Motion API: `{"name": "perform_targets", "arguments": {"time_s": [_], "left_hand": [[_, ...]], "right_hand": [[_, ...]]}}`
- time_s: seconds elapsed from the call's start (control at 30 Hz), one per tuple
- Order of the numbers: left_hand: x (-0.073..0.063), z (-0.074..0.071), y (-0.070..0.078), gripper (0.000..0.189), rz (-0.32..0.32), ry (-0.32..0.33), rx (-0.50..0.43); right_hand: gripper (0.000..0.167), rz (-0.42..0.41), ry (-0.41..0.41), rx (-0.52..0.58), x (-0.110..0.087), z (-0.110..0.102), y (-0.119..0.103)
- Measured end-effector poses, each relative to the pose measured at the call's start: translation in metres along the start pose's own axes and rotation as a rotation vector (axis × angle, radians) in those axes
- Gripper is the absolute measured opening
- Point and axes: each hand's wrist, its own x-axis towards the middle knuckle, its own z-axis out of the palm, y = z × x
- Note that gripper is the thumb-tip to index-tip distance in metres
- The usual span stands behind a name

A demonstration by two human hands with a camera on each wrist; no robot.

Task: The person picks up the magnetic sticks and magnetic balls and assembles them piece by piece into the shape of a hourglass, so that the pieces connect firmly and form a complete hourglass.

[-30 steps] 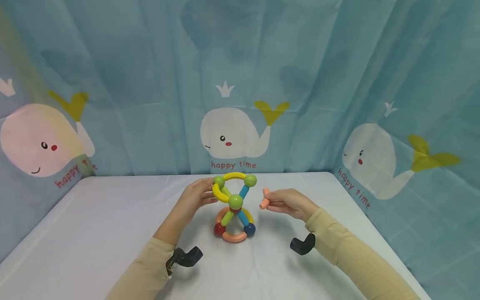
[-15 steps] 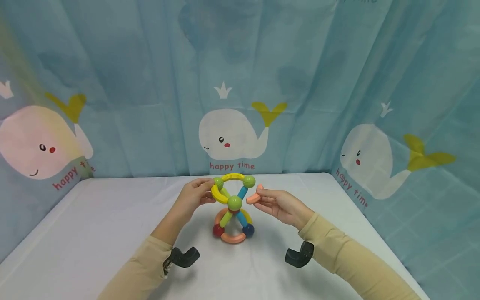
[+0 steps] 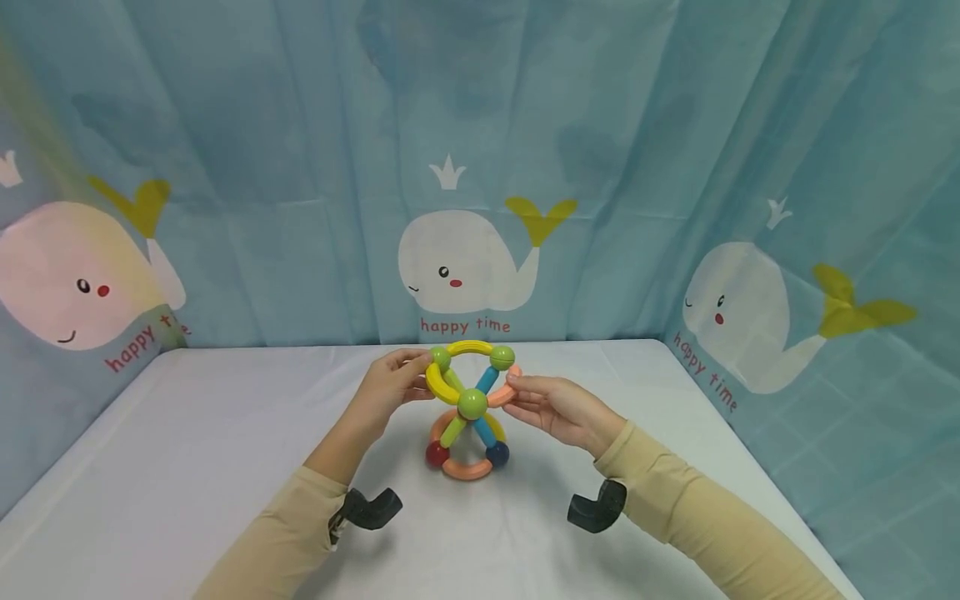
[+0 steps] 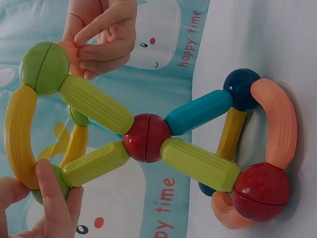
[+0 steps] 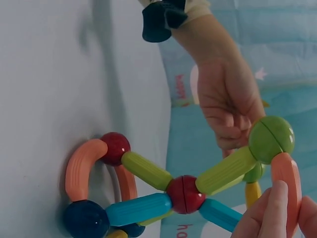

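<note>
A toy of magnetic balls and sticks (image 3: 454,432) stands upright on the table. Its dark red centre ball (image 4: 147,138) joins straight green and blue sticks. On the far left of its top, my left hand (image 3: 388,387) holds a green ball (image 4: 52,191) between thumb and fingers. Two curved yellow sticks (image 3: 441,385) meet at that ball. My right hand (image 3: 566,410) pinches a curved orange stick (image 5: 287,188). One end of this stick meets the front green ball (image 3: 472,404); its other end lies near the right green ball (image 3: 502,358), partly behind my fingers.
The toy's base is a ring of curved sticks with a red ball (image 3: 437,454) and a blue ball (image 3: 497,454) at the front. A white cloth covers the table (image 3: 225,450). A blue curtain (image 3: 300,167) with whale prints hangs behind and at the sides.
My right hand has moved left with the curved orange stick, turned it, and brought it against the front green ball. My left hand stays at its green ball.
</note>
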Motion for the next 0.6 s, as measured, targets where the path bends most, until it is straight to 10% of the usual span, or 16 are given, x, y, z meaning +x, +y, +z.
{"name": "perform_targets", "arguments": {"time_s": [0.6], "left_hand": [[-0.0003, -0.0001, -0.0029, 0.045, -0.003, 0.0, -0.008]], "right_hand": [[0.047, 0.015, 0.009, -0.066, 0.0104, -0.003, 0.0007]]}}
